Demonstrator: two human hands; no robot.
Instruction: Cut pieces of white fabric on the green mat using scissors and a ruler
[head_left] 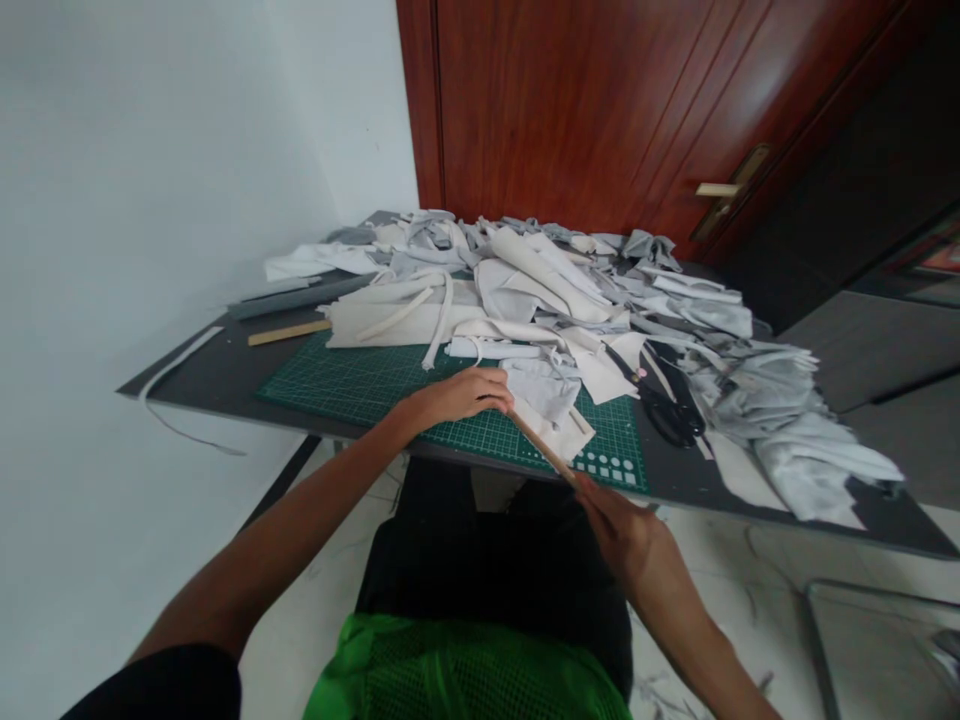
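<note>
A thin wooden ruler (541,443) lies slanted over the front of the green cutting mat (352,385). My left hand (459,394) rests on the mat with fingers curled, its fingertips pressing the ruler's far end. My right hand (621,522) pinches the ruler's near end at the table's front edge. Under the ruler lies a small piece of pale fabric (551,405).
A big heap of white and grey fabric scraps (570,290) covers the dark table (217,375). Black scissors (667,410) lie right of the mat. Another wooden stick (289,332) lies at the left. A red-brown door (600,110) stands behind.
</note>
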